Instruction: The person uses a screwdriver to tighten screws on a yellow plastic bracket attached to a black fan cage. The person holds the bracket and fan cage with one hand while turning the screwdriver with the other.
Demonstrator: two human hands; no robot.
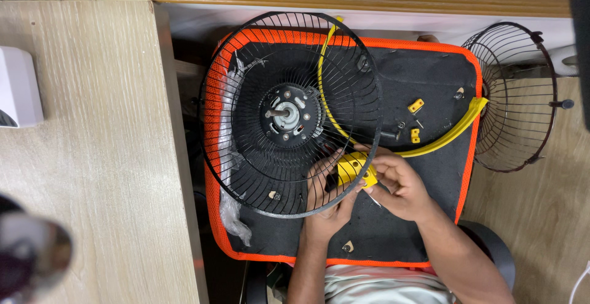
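A black wire fan guard with a bare motor hub and shaft lies on a black mat with an orange border. A yellow curved band runs from the guard's rim across the mat. At the guard's lower right edge, my left hand grips the guard rim from below and my right hand pinches a small yellow clip on the band against the rim. A thin metal piece pokes out under my right fingers.
Two loose yellow clips and small screws lie on the mat. A second wire guard stands at the right. A wooden tabletop with a white box is at the left. Crumpled clear plastic sits under the guard.
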